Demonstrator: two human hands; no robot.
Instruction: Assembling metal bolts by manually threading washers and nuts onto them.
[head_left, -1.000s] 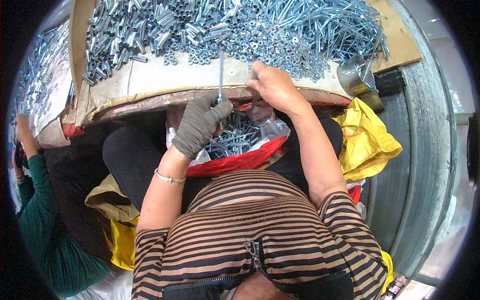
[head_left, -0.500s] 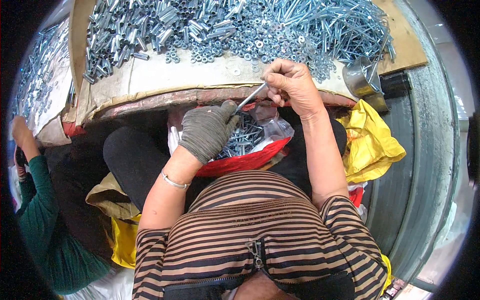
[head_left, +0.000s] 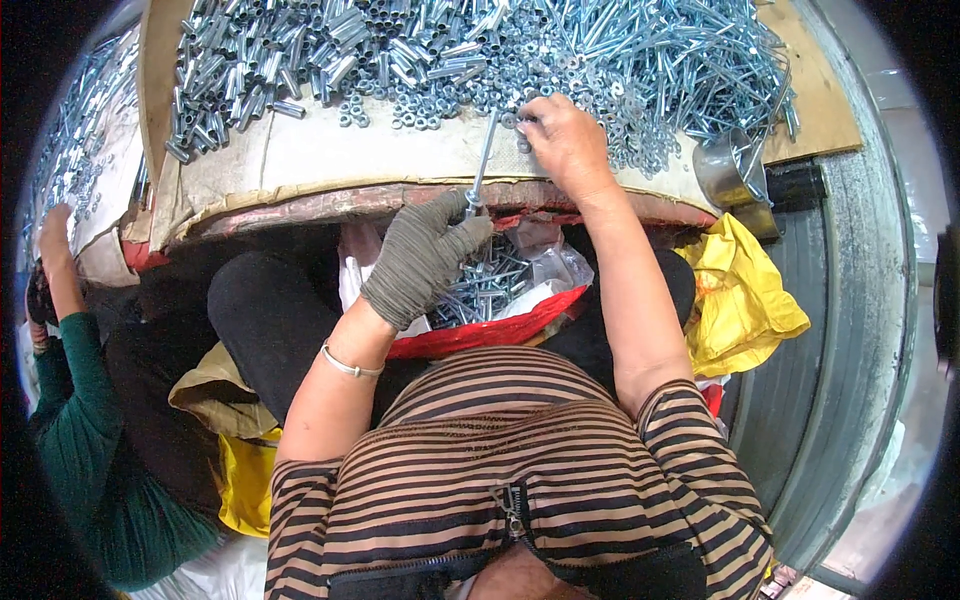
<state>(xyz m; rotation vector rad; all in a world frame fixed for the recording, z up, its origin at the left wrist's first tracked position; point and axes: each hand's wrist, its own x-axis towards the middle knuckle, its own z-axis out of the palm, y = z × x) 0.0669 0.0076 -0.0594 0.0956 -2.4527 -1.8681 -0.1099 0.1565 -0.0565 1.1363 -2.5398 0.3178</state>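
Observation:
My left hand (head_left: pixel 425 258), in a grey knit glove, is closed on the lower end of a long thin bolt (head_left: pixel 486 155). The bolt points up and away, slightly tilted, with a small metal piece around it just above my fingers. My bare right hand (head_left: pixel 568 145) reaches over the table edge to the small nuts (head_left: pixel 412 112) and flat washers (head_left: pixel 640 140). Its fingertips are pinched together at the pile; what they hold is too small to tell. Below my left hand, a red-rimmed bag (head_left: pixel 490 325) in my lap holds many bolt assemblies (head_left: pixel 490 285).
Metal sleeves (head_left: pixel 270 60) lie heaped at the far left, long bolts (head_left: pixel 680 60) at the far right. A metal cup (head_left: pixel 722 170) lies at the table's right edge. A yellow bag (head_left: pixel 740 290) is on my right. At left, another person's arm (head_left: pixel 62 260) reaches to the table.
My right hand has let go of the bolt's far end and moved forward to the nuts and washers. The bolt in my left hand has swung more upright.

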